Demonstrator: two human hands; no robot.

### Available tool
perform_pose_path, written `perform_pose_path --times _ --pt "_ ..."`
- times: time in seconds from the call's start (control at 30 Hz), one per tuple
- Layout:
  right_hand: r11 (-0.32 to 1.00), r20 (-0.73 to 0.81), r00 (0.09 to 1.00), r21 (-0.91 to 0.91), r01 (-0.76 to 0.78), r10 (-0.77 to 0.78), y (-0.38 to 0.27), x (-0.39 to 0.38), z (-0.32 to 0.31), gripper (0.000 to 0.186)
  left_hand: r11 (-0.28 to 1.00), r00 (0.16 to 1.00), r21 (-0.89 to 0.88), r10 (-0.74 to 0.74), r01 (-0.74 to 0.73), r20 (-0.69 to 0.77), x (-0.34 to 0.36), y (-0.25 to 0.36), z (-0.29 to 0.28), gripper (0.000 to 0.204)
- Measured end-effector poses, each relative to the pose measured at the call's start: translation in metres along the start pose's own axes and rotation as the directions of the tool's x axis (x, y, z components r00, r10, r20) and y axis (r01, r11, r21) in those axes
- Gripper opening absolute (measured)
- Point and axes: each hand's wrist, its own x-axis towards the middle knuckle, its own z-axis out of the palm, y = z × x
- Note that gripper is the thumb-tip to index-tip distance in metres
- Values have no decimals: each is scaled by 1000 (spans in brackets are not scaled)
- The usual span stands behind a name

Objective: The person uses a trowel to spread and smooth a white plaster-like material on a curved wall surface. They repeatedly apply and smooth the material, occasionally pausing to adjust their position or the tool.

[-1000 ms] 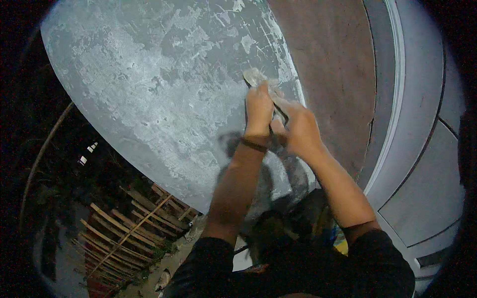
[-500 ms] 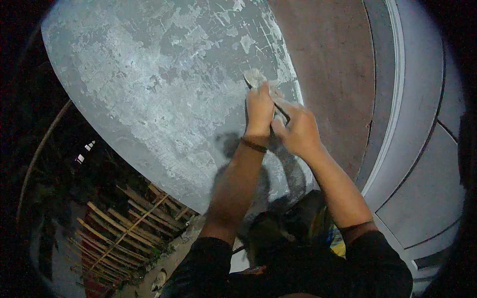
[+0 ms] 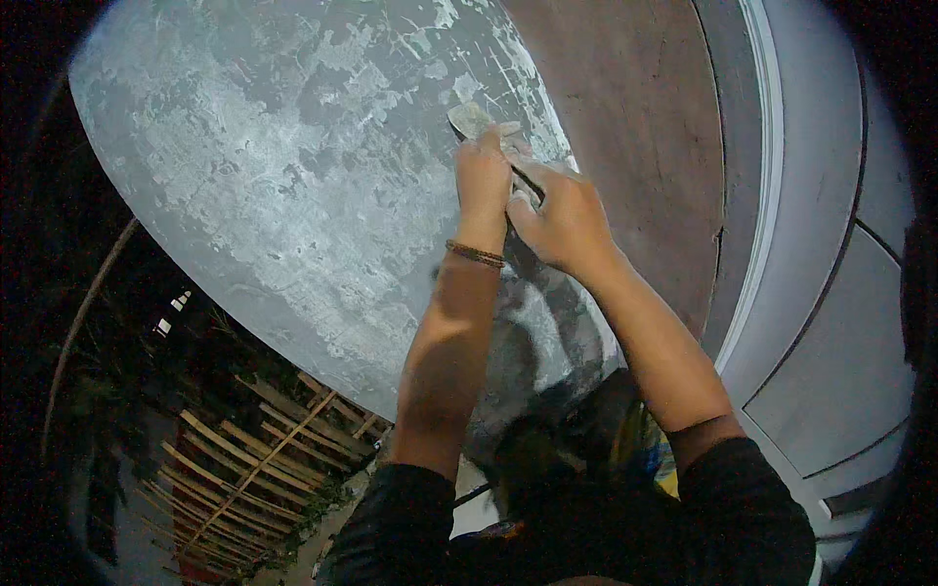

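Note:
A scraper with a pale, dusty, rounded blade (image 3: 470, 119) lies against a grey wall (image 3: 254, 205) patched with whitish, flaking coating. My left hand (image 3: 484, 176) is closed round it just behind the blade, a brown beaded bracelet on that wrist. Lower and to the right, my right hand (image 3: 565, 217) grips the scraper's dark rear part, its fingers whitened with dust. The two hands nearly touch. Most of the handle is hidden by my fingers. Whether the blade's edge bites into the coating I cannot make out.
Right of the wall's pale edge stands a brown panel (image 3: 635, 146), then white trim (image 3: 767, 186) and grey panels (image 3: 831, 342). Down on the left is a fence of bamboo poles (image 3: 254, 459) beside dark plants. Shadows of my arms fall on the lower wall.
Both hands have pushed the scraper farther up the wall and slightly left, my arms stretching with it. The whole view has shifted a little as well. Both grips stay the same.

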Motion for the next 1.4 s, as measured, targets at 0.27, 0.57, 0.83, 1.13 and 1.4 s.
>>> perform_pose_path --times 0.27,0.57,0.83,1.13,1.4 --pt "976 310 930 22 -215 197 39 -163 -25 54 795 962 588 -255 151 96 -144 -141 -34 38" --pt "48 746 428 472 -880 510 41 -255 -82 43 451 784 -678 -534 580 316 -250 -108 -36 55" --pt "733 415 799 351 -582 435 27 -237 -71 46 841 970 527 -215 124 114 -186 -76 -45 32" --pt "991 -11 995 99 -93 95 24 -129 -53 50 349 849 774 224 -529 479 -39 35 -41 31" --pt "1000 -106 994 12 -29 30 63 -61 -42 48 -503 549 581 230 -640 804 53 87 -46 53"
